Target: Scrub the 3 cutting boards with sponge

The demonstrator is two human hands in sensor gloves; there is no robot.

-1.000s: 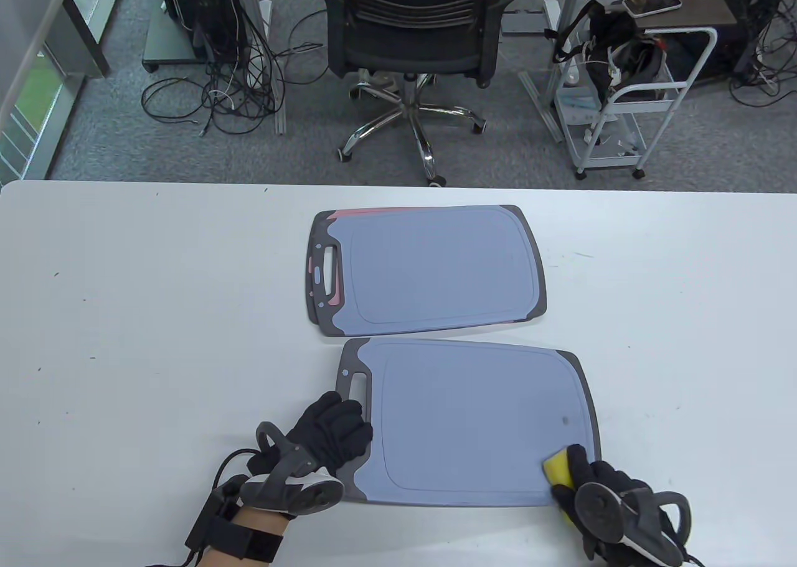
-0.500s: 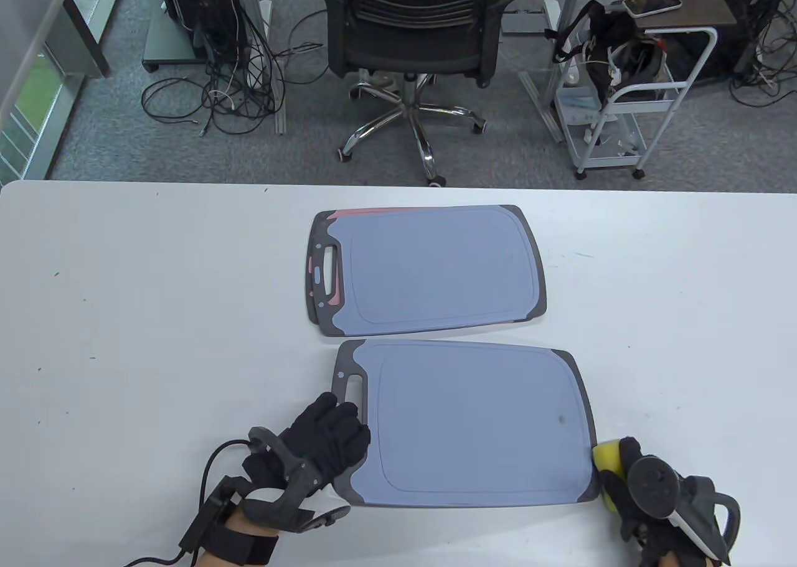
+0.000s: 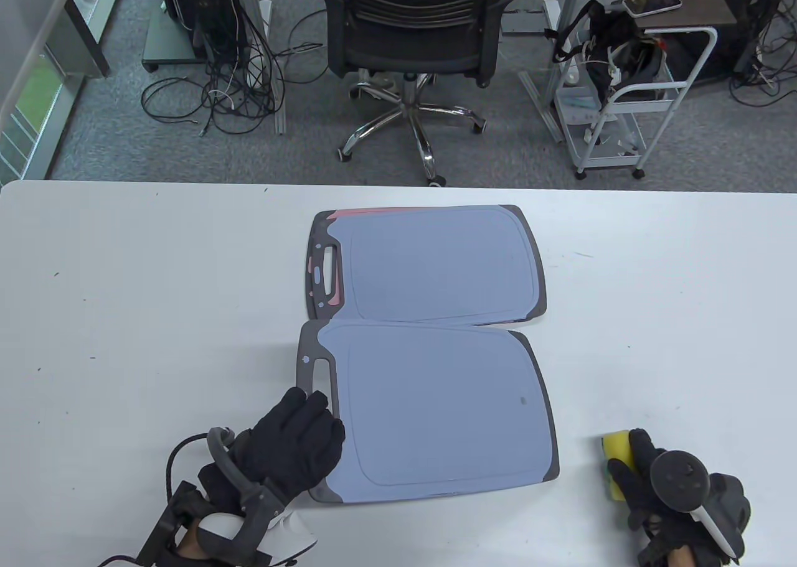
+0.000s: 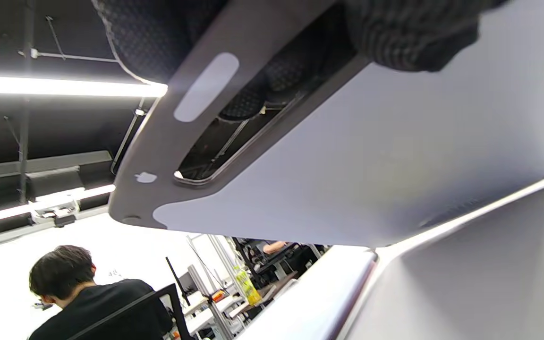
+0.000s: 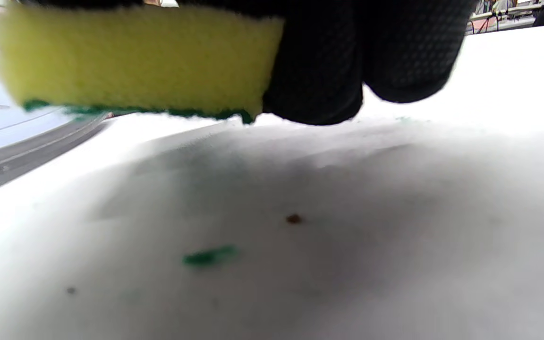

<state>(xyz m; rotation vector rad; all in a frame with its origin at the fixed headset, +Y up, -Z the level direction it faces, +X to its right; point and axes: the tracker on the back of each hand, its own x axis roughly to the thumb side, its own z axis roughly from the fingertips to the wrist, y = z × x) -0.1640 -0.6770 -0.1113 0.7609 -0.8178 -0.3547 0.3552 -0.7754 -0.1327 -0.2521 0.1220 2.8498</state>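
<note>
Evidently the near cutting board (image 3: 436,411) has just been lifted and shifted: half a second ago it lay flat further right with the sponge touching its right edge, and now it sits further left and further from the person, its far edge overlapping the near edge of the stacked boards (image 3: 429,268), while the left wrist view shows its underside with open room beneath the handle end, so that end is off the tabletop (image 3: 124,318). The left hand (image 3: 292,449) grips the board at its handle end, fingers curled over the near left corner just below the handle slot (image 3: 320,368). The right hand (image 3: 654,480) has drawn clear of the board and pinches the yellow sponge (image 3: 613,461), which now hangs just above the tabletop, apart from the board's right edge, green scrubbing face down. I take this to mean the scrubbing of this face is over and the board is being turned over or put aside; a small dark spot (image 3: 523,399) remains on it, though. The board's long axis runs left to right, handle pointing to the person's left, as with the stack beyond, where a pink rim shows under the top board.
</note>
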